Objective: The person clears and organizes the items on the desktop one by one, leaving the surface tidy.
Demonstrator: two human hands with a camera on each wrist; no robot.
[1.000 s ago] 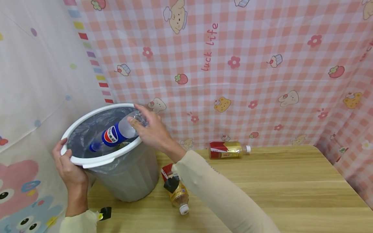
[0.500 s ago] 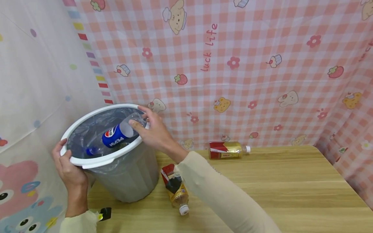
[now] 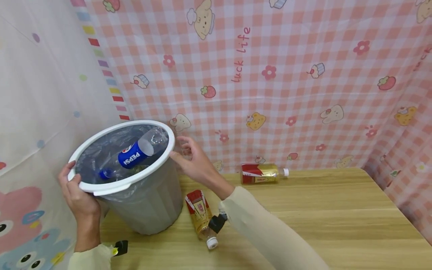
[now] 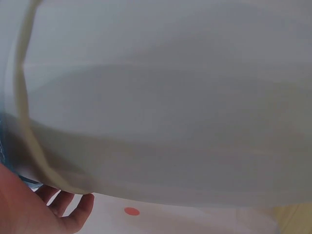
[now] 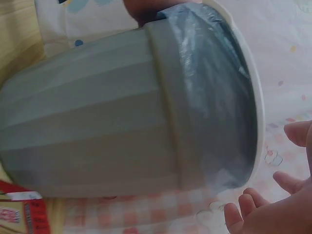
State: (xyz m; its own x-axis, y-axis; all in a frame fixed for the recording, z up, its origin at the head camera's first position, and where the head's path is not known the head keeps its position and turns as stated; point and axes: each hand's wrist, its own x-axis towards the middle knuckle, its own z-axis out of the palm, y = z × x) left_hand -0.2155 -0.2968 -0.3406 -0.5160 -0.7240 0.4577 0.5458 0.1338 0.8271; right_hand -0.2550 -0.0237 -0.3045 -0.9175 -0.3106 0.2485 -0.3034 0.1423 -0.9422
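A grey trash can with a white rim and a plastic liner stands tilted toward the left. My left hand grips the rim at its left side, fingers over the edge. Inside the can lies a clear Pepsi bottle, slanted, its blue cap down and to the left. Just outside the right of the rim is my right hand, fingers relaxed and holding nothing. The left wrist view is mostly the can's wall, with my left hand at the lower corner.
Two drink bottles with red and gold labels lie on the wooden table: one bottle right of the can, another bottle near the back edge. A pink checked cloth hangs behind; a white printed cloth is at the left.
My right hand has let go of the Pepsi bottle and moved right, out past the rim. The bottle has turned and settled inside the can. My left hand stays on the rim.
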